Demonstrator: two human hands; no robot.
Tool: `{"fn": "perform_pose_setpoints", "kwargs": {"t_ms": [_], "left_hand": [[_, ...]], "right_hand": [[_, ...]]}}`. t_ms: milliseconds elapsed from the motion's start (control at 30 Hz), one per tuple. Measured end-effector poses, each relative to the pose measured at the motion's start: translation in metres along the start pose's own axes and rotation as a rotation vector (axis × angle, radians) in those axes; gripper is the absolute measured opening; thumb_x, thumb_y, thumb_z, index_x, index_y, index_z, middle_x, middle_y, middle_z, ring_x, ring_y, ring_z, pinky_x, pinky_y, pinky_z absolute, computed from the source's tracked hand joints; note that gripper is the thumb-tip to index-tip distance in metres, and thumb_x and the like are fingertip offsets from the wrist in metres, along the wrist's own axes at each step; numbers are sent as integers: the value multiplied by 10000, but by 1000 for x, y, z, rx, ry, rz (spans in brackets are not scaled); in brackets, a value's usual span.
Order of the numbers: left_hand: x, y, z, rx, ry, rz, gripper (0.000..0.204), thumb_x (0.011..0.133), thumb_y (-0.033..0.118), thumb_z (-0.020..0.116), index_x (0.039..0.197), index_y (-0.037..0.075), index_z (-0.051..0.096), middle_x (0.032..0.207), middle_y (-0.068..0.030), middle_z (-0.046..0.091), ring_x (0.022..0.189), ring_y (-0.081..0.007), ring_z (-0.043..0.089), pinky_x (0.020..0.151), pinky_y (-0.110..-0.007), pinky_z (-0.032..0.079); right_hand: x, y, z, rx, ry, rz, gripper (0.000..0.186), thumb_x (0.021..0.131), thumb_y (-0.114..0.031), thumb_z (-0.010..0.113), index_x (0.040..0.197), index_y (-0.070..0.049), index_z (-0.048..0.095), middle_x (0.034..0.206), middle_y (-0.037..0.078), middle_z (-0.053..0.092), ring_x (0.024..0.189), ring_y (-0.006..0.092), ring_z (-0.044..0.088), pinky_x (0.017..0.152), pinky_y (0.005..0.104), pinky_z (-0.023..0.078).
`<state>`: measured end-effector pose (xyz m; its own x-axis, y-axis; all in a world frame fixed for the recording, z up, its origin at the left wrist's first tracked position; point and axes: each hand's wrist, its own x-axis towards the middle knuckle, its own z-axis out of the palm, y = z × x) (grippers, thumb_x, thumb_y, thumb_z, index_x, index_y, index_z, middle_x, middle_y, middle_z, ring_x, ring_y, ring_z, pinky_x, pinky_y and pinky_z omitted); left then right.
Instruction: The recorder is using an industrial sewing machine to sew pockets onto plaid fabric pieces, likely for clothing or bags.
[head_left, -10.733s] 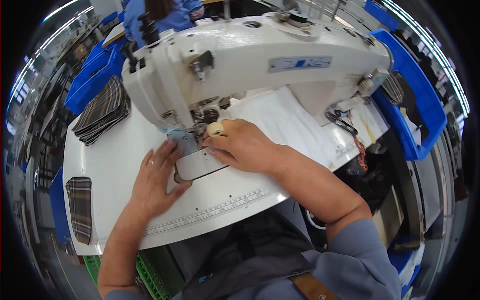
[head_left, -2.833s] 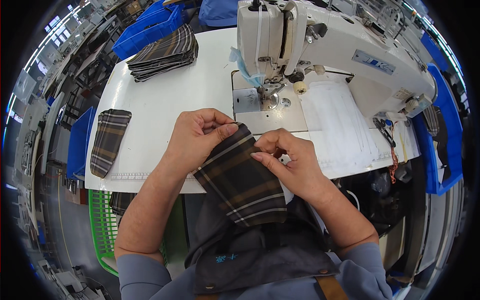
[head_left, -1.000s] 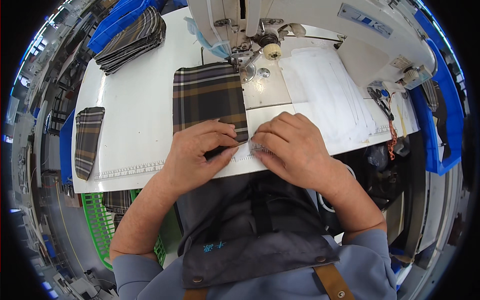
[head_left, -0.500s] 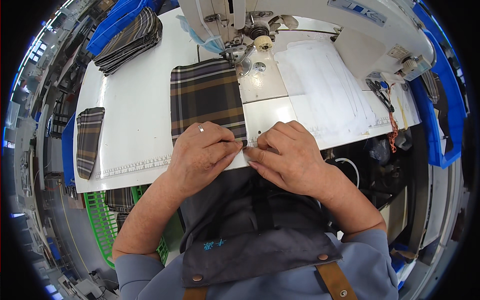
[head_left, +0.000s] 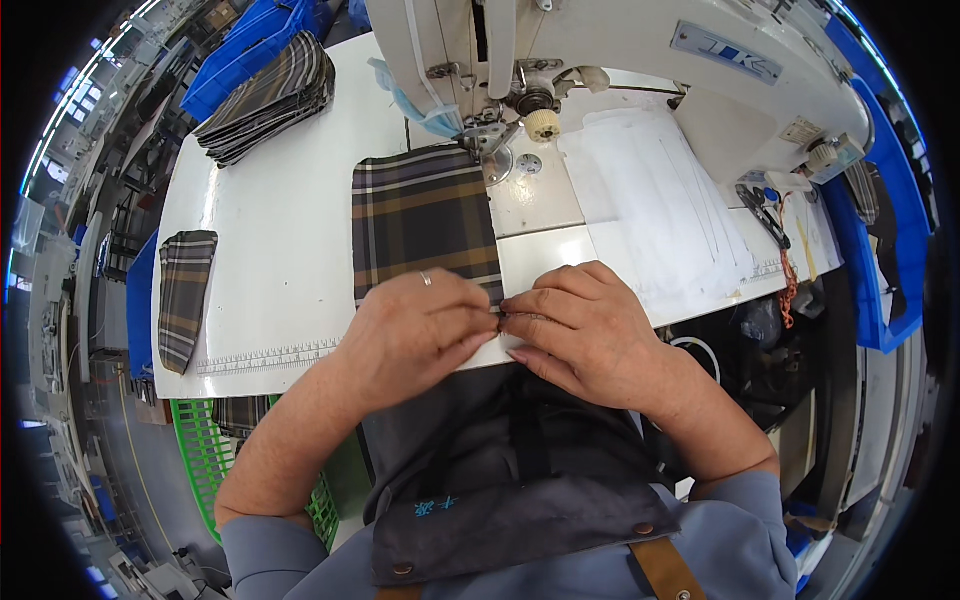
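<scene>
A dark plaid fabric piece (head_left: 425, 225) with brown, white and purple stripes lies flat on the white sewing table. Its far right corner is at the needle area of the sewing machine (head_left: 488, 140). At the near right corner, my left hand (head_left: 420, 335), with a ring on one finger, is closed in a pinch on the cloth. My right hand (head_left: 590, 330) meets it there, fingers bent and fingertips pressed at the same corner. The fingers hide the corner itself.
A stack of plaid pieces (head_left: 270, 95) leans by a blue bin (head_left: 235, 55) at far left. One more plaid piece (head_left: 185, 300) lies at the left edge. White paper (head_left: 650, 190), small scissors (head_left: 765, 212) and a blue bin (head_left: 880, 290) are right. A green basket (head_left: 200, 460) stands below.
The whole view has shifted, so the table sits slightly lower. My fingertips have drawn closer together at the fabric's near right corner. The fabric stays by the machine's needle.
</scene>
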<state>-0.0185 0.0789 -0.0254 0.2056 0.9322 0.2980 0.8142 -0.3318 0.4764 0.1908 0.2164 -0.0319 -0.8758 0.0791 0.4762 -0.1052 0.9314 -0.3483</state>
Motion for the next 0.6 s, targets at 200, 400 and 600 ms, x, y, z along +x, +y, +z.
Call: {"fn": "perform_pose_setpoints", "kwargs": {"t_ms": [200, 400, 600], "left_hand": [[17, -21, -12, 155, -81, -121, 642, 781, 406, 825, 1343, 154, 641, 1509, -109, 513, 1443, -325, 440, 1198, -559, 301], [23, -29, -13, 185, -49, -139, 628, 775, 417, 824, 1330, 178, 654, 1494, -109, 519, 1423, -336, 457, 1197, -573, 302], [28, -43, -10, 190, -45, -139, 548, 819, 363, 788, 1315, 168, 664, 1482, -107, 522, 1402, -331, 477, 1189, -567, 321]], "right_hand": [[7, 5, -5, 5, -31, -47, 167, 793, -169, 777, 932, -94, 724, 994, -11, 678, 950, 182, 608, 810, 344, 469], [17, 15, -4, 24, -48, -57, 141, 799, -172, 781, 896, -86, 723, 981, -12, 691, 928, 190, 611, 805, 345, 470], [30, 29, -3, 10, -33, -26, 122, 819, -177, 778, 889, -97, 718, 967, -10, 706, 910, 196, 613, 786, 354, 470]]}}
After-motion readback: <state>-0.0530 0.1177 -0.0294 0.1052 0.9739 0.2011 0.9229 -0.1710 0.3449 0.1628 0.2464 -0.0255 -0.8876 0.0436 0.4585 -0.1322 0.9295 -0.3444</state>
